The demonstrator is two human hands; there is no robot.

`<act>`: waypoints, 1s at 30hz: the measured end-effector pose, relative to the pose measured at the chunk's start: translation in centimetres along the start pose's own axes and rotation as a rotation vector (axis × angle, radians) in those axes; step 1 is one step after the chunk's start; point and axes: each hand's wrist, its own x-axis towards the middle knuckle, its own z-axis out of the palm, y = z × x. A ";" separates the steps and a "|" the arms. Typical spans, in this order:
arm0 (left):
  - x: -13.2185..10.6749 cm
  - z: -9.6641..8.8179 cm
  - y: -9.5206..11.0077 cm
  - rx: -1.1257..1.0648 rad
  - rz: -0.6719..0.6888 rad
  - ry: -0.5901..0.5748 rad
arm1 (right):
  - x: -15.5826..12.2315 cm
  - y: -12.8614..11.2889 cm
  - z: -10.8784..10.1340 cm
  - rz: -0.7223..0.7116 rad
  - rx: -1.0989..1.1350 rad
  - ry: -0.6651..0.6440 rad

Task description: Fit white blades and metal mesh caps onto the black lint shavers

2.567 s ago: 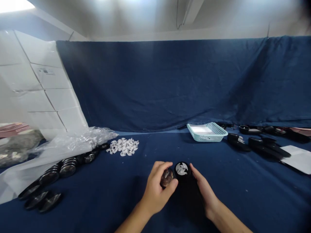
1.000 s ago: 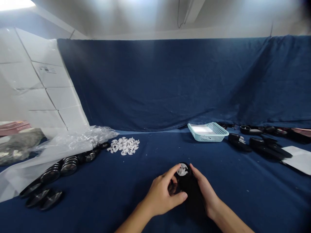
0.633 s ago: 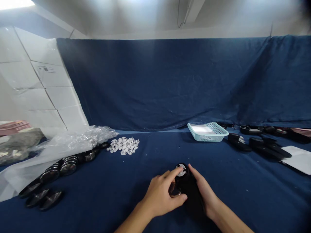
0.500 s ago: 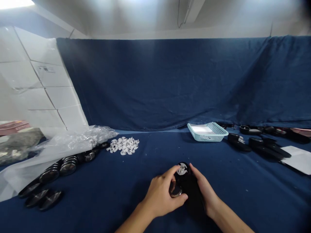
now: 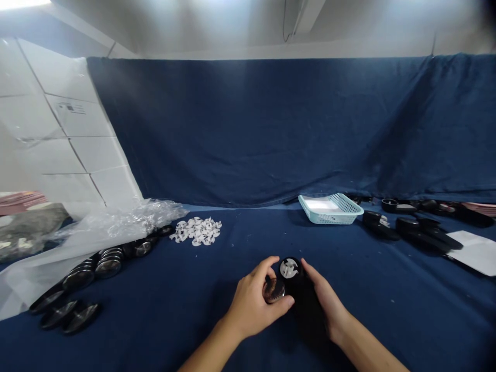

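Observation:
My left hand [image 5: 251, 299] is curled round a small, shiny, dark round cap [image 5: 274, 291], with the thumb below it and the fingers above. Close by, my right hand [image 5: 328, 306] grips the right side of a long black plastic housing [image 5: 305, 307]. In the round far end of that housing sit white curved plastic pieces [image 5: 289, 268], facing up. The cap is just left of the round end, apart from the white pieces. The lower part of the housing is dark and hard to make out.
A pile of small white pieces [image 5: 198, 231] lies ahead on the left. Stacked round black parts [image 5: 109, 263] line the left beside plastic wrap [image 5: 127, 222]. A light blue basket [image 5: 337, 219] stands at the back right, near more black housings [image 5: 422, 235] and a white sheet [image 5: 475, 252].
My left hand has moved slightly left with the cap, and its finger has come off the round end, uncovering the white pieces. My right hand stays nearly still.

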 end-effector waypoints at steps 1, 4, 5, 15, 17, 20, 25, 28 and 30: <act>0.0 0.0 -0.1 -0.026 0.005 0.037 | -0.1 0.0 0.1 0.006 -0.007 0.000; 0.1 -0.1 -0.3 -0.102 0.026 0.145 | -0.4 0.0 0.3 0.008 -0.030 0.016; 0.1 -0.1 -0.3 -0.119 0.035 0.170 | -0.4 0.1 0.4 -0.003 -0.037 0.013; -0.1 0.1 0.0 -0.018 0.178 0.170 | 0.1 0.6 0.0 -0.220 -0.206 0.033; -0.1 0.2 -0.1 0.030 0.178 0.144 | 0.3 0.7 -0.3 -0.272 -0.261 0.023; -0.2 0.3 -0.1 0.107 0.179 0.123 | 0.3 0.8 -0.3 -0.303 -0.320 0.030; -0.2 0.3 -0.1 0.134 0.181 0.118 | -0.1 0.8 0.2 -0.387 -0.496 0.015; 0.0 0.2 -0.1 0.101 0.174 0.116 | -0.3 0.8 0.2 -0.477 -0.671 0.044; 0.1 0.2 -0.2 0.051 0.161 0.101 | -0.3 0.8 0.1 -0.509 -0.744 0.068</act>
